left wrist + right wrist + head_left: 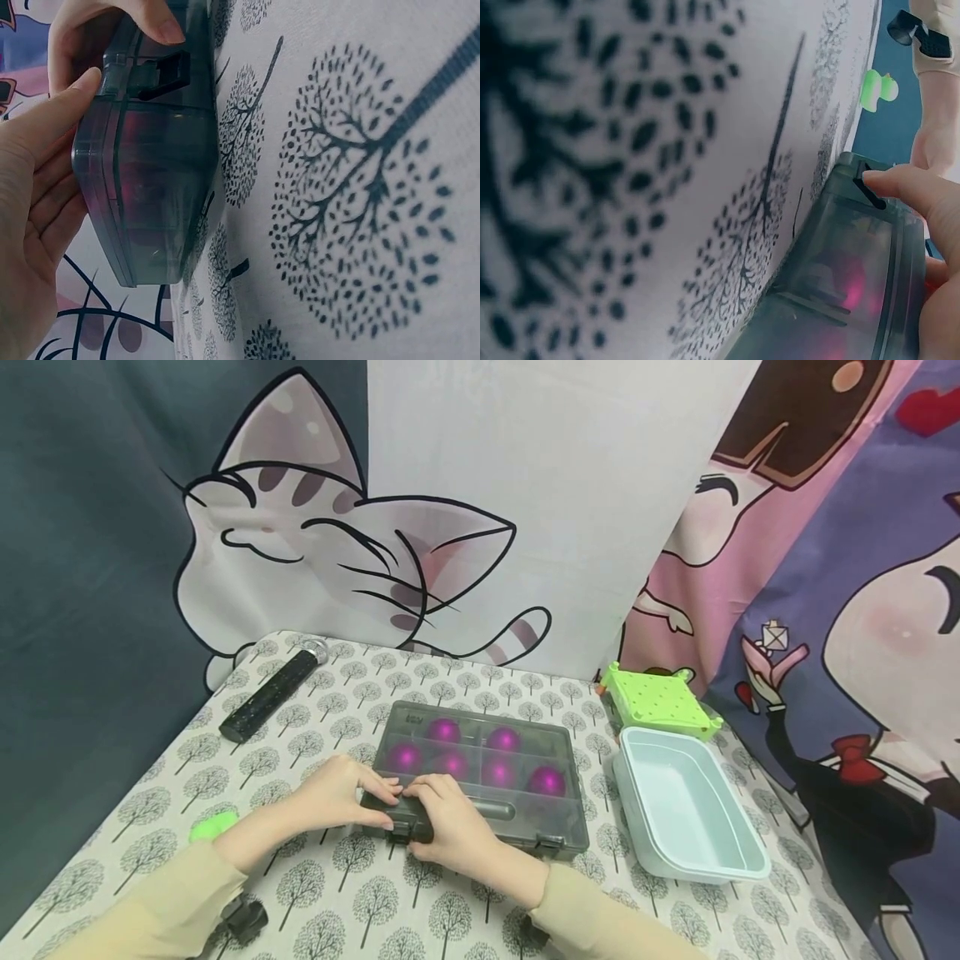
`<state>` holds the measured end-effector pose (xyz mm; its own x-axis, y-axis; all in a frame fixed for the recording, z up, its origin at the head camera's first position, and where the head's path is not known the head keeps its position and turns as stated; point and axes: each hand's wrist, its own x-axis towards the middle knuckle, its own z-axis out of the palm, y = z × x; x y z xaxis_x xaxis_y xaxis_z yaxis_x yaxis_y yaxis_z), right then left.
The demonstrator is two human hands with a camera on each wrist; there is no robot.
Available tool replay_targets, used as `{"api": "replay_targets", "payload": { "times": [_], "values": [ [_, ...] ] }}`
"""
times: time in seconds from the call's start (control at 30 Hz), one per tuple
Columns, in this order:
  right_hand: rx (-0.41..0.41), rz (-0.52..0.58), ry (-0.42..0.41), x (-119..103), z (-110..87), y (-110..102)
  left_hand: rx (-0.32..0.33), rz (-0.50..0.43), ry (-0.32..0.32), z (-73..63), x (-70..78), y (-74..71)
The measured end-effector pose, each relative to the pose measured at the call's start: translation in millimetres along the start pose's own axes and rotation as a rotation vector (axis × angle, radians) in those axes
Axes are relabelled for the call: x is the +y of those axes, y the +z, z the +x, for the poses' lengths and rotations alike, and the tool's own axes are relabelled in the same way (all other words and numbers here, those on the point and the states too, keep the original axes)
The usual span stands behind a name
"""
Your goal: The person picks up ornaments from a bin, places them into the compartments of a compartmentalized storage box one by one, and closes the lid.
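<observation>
A dark see-through plastic storage case [551,743] lies flat on the table with its lid down. Purple balls [504,741], several of them, show through the lid in separate compartments. At the case's left front part, my left hand [341,793] grips the lid edge, fingers over the top and thumb at the front. Right beside it, my right hand [450,818] holds the front edge, with its fingers on the lid. In the right wrist view its thumb touches a black latch [870,191]; the left wrist view shows this latch [166,76] jutting from the front wall.
A pale blue plastic basin [628,802] stands right of the case, with a bright green dotted plastic stand [660,702] behind it. Back left lies a black microphone [273,693]. A small bright green object [213,827] sits by my left forearm. The tree-print tablecloth [375,902] covers the table.
</observation>
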<state>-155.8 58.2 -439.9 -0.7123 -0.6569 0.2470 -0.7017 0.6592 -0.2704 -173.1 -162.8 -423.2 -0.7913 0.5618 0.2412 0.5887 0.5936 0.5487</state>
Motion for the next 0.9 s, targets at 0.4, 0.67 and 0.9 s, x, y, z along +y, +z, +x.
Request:
{"api": "replay_targets", "payload": {
  "times": [0.4, 0.67, 0.9],
  "values": [
    [-0.023, 0.006, -0.021, 2.4, 0.7, -2.5, -0.005, -0.002, 0.011, 1.8, -0.8, -0.3],
    [0.003, 0.011, -0.057, 6.5, 0.5, -3.1, 0.032, -0.006, 0.052, 2.2, -1.2, 2.0],
    [0.0, -0.003, -0.063, 7.0, 0.5, -3.6, 0.025, -0.008, 0.027, 2.1, 0.1, 0.7]
  ]
}}
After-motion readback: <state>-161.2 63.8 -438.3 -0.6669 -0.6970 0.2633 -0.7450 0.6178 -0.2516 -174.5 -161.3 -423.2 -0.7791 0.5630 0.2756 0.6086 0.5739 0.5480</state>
